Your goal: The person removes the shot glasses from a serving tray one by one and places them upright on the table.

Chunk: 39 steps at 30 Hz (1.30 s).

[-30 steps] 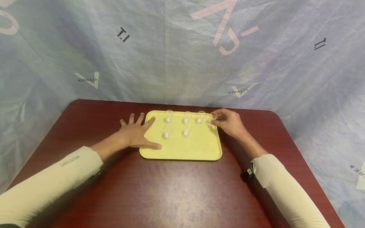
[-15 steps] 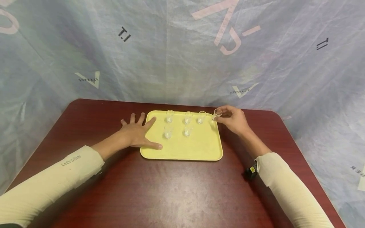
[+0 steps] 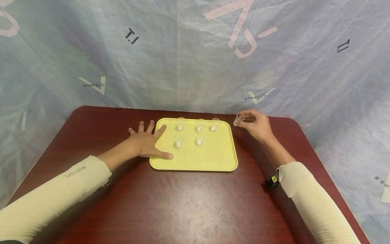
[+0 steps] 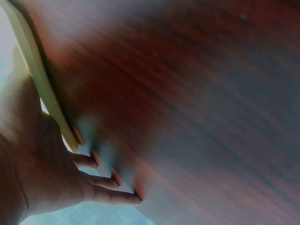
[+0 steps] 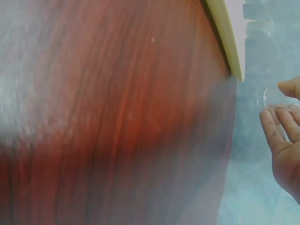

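A yellow tray (image 3: 217,156) lies on the table with several small clear cups standing on it. At the back are three, among them the left cup (image 3: 181,124) and the right cup (image 3: 215,125); nearer stand two more, such as the front left cup (image 3: 179,141). My left hand (image 3: 144,144) rests with spread fingers over the tray's left edge, thumb and forefinger on the tray. My right hand (image 3: 257,125) pinches another clear cup (image 3: 238,119) between thumb and fingers, beyond the tray's back right corner. That held cup is slightly tilted; it also shows faintly in the right wrist view.
The dark red wooden table (image 3: 189,206) carries the tray near its far edge. A grey printed sheet (image 3: 170,67) hangs just behind and along the sides. A black wrist device (image 3: 273,180) sits at my right sleeve.
My right hand has lifted the cup from the tray's back right corner and carried it rightward and away, past the tray's rim. The left hand stays in place.
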Available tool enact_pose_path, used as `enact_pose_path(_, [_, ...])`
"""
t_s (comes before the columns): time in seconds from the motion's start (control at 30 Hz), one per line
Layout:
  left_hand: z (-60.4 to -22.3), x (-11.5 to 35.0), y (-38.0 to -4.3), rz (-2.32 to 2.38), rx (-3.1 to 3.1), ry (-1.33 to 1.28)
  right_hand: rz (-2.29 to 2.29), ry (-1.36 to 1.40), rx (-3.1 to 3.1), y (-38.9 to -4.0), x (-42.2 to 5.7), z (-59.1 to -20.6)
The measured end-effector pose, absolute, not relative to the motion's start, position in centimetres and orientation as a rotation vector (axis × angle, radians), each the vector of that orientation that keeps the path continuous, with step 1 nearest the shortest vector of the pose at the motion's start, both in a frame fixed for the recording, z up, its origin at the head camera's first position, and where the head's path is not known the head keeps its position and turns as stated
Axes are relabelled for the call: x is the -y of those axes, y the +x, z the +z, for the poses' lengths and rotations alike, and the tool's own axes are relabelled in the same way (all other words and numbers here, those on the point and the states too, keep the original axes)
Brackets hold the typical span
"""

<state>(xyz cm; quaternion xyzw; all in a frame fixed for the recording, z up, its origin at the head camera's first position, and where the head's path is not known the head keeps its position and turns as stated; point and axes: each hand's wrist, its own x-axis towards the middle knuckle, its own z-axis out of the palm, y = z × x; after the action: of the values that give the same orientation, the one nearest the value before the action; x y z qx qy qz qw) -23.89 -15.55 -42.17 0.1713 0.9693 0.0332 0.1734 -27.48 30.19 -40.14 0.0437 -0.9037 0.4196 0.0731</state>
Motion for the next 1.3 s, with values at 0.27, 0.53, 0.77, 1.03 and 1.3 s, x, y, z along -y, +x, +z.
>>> enact_pose_path(0.27, [-42.2,15.5,-23.9,0.099,-2.742,0.478,1.344,0.045,2.662,-27.8,-32.2,-40.5])
enact_pose_path(0.53, [-42.0,15.5,-24.1,0.092,-2.735,0.483,1.405,-0.082,2.621,-28.2,-34.5,-41.0])
enact_pose_path(0.77, [-42.0,15.5,-24.1,0.091,-2.727,0.481,1.399,-0.169,2.614,-28.7,-35.5,-41.4])
enact_pose_path(1.03, [-42.0,15.6,-24.1,0.108,-2.719,0.47,1.38,-0.223,2.607,-29.2,-36.5,-41.8])
enact_pose_path(1.3, [-42.2,15.8,-24.2,0.106,-2.721,0.473,1.355,-0.303,2.627,-29.5,-37.8,-42.1])
